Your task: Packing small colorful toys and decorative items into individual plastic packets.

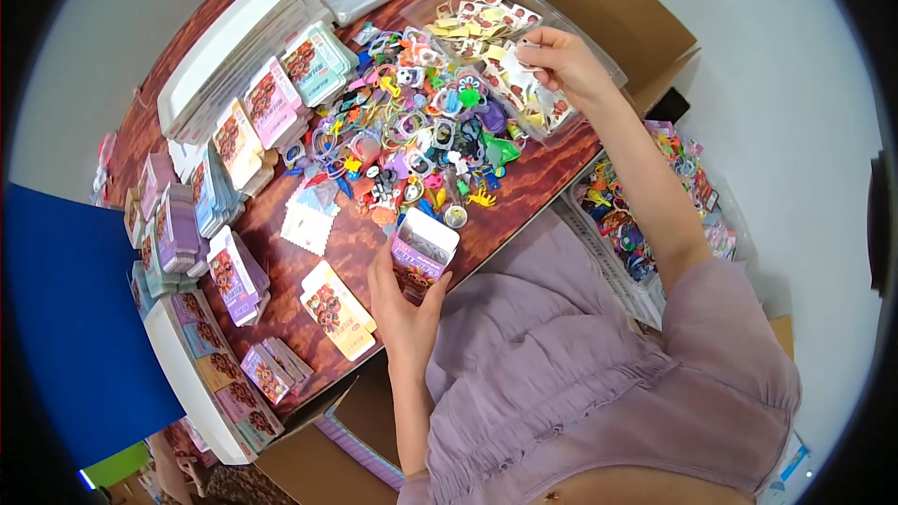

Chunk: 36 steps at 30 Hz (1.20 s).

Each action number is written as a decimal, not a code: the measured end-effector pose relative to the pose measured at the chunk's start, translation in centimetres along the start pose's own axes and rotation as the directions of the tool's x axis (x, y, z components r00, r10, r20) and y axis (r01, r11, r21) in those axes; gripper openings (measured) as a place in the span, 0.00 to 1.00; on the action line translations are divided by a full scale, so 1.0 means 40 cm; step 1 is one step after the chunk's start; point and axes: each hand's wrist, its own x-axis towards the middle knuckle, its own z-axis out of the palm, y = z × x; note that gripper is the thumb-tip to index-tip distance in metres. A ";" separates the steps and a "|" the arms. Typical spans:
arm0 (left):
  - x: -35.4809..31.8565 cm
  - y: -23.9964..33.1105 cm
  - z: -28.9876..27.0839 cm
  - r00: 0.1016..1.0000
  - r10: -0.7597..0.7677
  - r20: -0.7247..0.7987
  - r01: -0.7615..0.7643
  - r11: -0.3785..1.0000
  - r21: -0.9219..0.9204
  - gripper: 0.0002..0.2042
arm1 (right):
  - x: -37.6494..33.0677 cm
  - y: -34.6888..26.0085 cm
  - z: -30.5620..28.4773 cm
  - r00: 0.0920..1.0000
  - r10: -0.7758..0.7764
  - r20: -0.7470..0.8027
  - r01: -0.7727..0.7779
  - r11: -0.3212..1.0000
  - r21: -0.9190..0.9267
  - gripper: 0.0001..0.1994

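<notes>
Near the table's front edge, my left hand (404, 310) is wrapped round a small purple printed box (420, 257). Its top is open and white inside, and the contents are hard to make out. My right hand (558, 58) is over a clear plastic tray (565, 134) of small printed cards (528, 86) and yellowish slips at the far right. Thumb and fingers there are pinched together; whatever is between them is too small to tell. Between the hands spreads a heap of colourful small toys and trinkets (412, 131), with rings, bands and little figures.
Flat printed cartons in stacks, pink (272, 105), teal (318, 64) and purple (178, 229), line the left side. A yellow flat carton (338, 310) lies left of my left hand. A bin of trinkets (645, 196) stands below the right edge. Cardboard boxes (608, 9) flank the table.
</notes>
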 end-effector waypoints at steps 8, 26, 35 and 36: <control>-0.008 -0.013 -0.010 0.999 -0.043 -0.006 0.043 0.999 -0.012 0.36 | 0.021 0.048 -0.121 0.990 0.085 -0.115 -0.098 0.988 -0.115 0.07; -0.006 0.007 0.003 0.999 -0.018 0.046 0.016 0.999 0.043 0.37 | 0.015 0.024 -0.178 0.993 0.024 -0.116 -0.010 0.993 0.118 0.04; -0.015 -0.002 -0.003 0.999 -0.002 0.035 -0.001 0.997 0.077 0.37 | -0.017 -0.022 -0.147 0.991 -0.062 -0.115 0.051 0.994 -0.099 0.04; -0.013 0.002 -0.003 0.999 -0.009 0.038 0.007 0.998 0.065 0.37 | -0.029 -0.034 -0.135 0.997 -0.049 -0.052 0.048 0.998 -0.034 0.05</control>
